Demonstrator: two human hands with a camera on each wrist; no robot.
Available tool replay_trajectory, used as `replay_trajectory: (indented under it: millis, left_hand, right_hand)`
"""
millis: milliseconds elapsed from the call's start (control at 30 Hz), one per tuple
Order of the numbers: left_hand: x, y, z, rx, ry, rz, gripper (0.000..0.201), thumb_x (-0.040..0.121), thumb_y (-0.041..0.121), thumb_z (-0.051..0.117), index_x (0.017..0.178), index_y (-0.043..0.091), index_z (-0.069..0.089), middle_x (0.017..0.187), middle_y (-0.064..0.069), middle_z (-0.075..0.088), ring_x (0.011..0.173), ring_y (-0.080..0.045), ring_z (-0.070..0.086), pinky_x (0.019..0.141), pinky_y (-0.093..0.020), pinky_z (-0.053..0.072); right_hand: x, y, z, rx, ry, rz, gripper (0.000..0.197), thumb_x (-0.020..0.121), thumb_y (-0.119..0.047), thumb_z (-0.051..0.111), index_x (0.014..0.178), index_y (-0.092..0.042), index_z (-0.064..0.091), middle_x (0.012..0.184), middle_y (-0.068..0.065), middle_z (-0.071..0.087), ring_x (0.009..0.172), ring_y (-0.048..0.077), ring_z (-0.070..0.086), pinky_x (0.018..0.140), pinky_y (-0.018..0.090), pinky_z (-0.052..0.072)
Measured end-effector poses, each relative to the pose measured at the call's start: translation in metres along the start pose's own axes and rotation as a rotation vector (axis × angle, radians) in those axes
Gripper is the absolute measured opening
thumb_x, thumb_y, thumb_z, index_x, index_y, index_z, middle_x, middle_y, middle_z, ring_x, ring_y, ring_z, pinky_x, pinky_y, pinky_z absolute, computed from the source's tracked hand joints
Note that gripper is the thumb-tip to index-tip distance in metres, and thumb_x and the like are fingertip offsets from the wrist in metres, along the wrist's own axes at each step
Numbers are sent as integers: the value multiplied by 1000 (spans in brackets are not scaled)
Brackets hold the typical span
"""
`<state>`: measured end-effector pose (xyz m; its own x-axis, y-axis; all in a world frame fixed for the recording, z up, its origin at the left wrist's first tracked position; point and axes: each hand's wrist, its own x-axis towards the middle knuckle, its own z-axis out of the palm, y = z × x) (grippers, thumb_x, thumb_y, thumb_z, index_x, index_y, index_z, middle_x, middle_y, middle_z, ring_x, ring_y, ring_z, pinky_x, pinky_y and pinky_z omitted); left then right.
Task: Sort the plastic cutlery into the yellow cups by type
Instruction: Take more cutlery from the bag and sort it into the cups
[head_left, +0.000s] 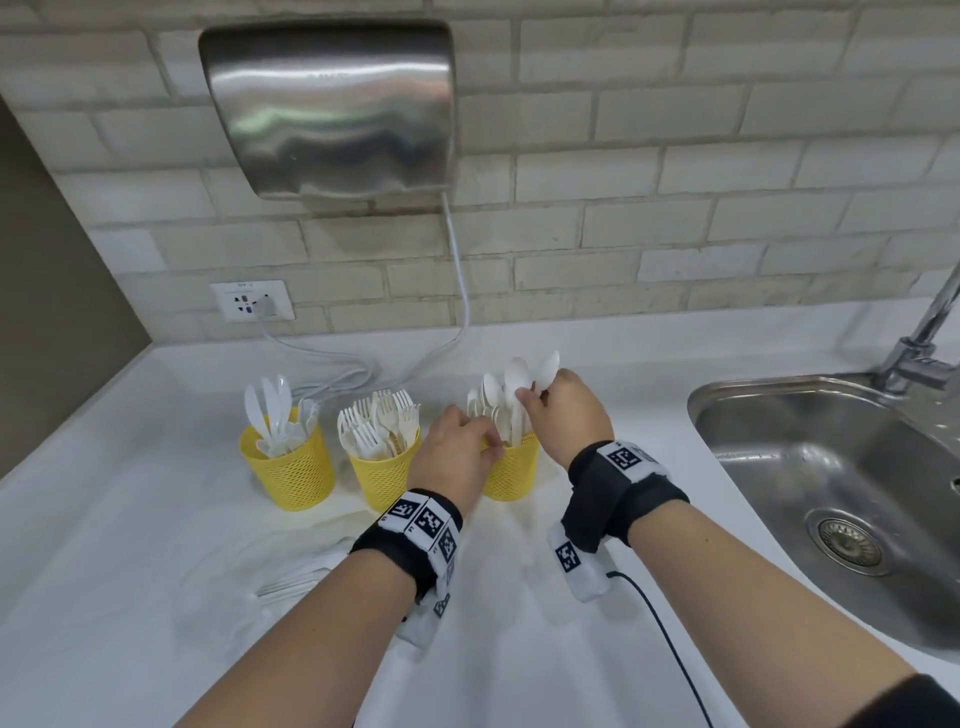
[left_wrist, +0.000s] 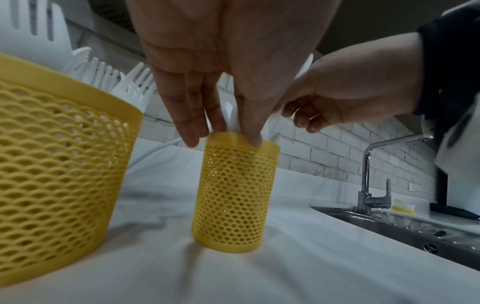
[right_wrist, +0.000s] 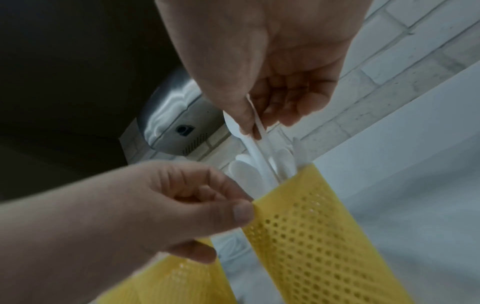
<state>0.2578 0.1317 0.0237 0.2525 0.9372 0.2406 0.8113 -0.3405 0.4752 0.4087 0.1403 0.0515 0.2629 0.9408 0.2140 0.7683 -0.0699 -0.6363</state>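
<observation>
Three yellow mesh cups stand in a row on the white counter: the knife cup (head_left: 288, 467), the fork cup (head_left: 384, 480) (left_wrist: 59, 174) and the spoon cup (head_left: 511, 475) (left_wrist: 233, 193) (right_wrist: 311, 236). My left hand (head_left: 485, 447) (left_wrist: 223, 131) (right_wrist: 241, 207) pinches the spoon cup's near-left rim, thumb outside. My right hand (head_left: 530, 395) (right_wrist: 255, 127) hovers over that cup and pinches two white spoons (head_left: 519, 382) (right_wrist: 257, 150) by their necks. Their bowls point up and their handles reach down among the spoons standing in the cup. A few loose white cutlery pieces (head_left: 296, 577) lie on the counter left of my left forearm.
A steel sink (head_left: 831, 467) with a faucet (head_left: 930, 332) lies to the right. On the tiled wall behind the cups are a steel hand dryer (head_left: 332, 109) and a socket (head_left: 252, 301). The dryer's white cable (head_left: 457, 270) trails onto the counter behind the cups.
</observation>
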Motion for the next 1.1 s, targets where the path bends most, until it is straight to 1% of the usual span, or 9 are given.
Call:
replay_trajectory:
  millis: [133,267,367,500,600,700,800,933,1100]
  left_hand:
    - [1,1,-2,-1,0,-10,13,90,33,61,96,23,67,100,0,49,99,-17,51,80,-29,43]
    - [2,2,-3,3,-1,-20,13,88,35,63,95,24,68,97,1,50,96,-17,53,79,-29,43]
    - [3,1,-2,10,0,-22,14,88,36,63,95,25,69,98,2,51,95,-17,54,78,-28,43]
    - [2,1,-2,10,13,-23,13,88,35,63,95,26,69,99,3,53,92,-18,58,77,-30,47]
    - [-1,4,-7,28,-29,-13,17,91,31,58,104,26,69,108,1,56,99,-20,59,81,-31,48]
    - [-12,1,-25,46,-95,-47,26,93,33,53,117,31,64,122,6,59,110,-18,58,87,-30,47]
    - [-37,-14,-47,-12,-16,-99,25,92,36,54,114,34,65,117,12,64,108,-11,58,88,-29,48]
    - [-88,-51,-74,-1,92,-178,15,91,36,57,99,36,69,101,15,68,95,-6,62,85,-33,48]
    - [-147,-112,-92,336,63,-316,16,92,35,54,98,44,65,105,21,66,108,-5,55,104,-40,19]
  right_hand:
    - [2,-5,-8,-136,-92,-1,37,92,-35,53,62,-14,46,72,3,53,70,26,53,60,28,38]
    - [-3,0,2,-239,-235,49,30,87,-43,57,82,-13,59,82,3,61,74,24,58,61,28,41]
    - [-4,0,3,-39,-109,48,30,84,-46,60,99,-20,58,82,-2,63,79,22,63,65,30,47]
    - [-7,1,4,137,-11,19,18,89,-28,62,102,-16,63,78,1,64,80,24,64,70,33,51]
    - [-9,2,5,164,-40,-30,18,88,-23,64,103,-15,68,97,7,68,84,21,63,78,33,52]
    - [-21,-11,3,104,32,-115,26,90,-26,61,115,-18,63,114,2,54,89,12,56,73,26,43]
    - [-48,-38,3,173,112,-221,19,89,-22,57,108,-20,61,104,-4,46,86,9,51,70,27,42]
    - [-92,-66,38,272,-180,-377,17,90,-11,56,99,-15,70,93,-4,58,79,8,51,79,24,44]
    - [-137,-72,89,54,-581,-535,30,98,-19,45,119,-25,65,120,-3,65,111,17,58,97,32,44]
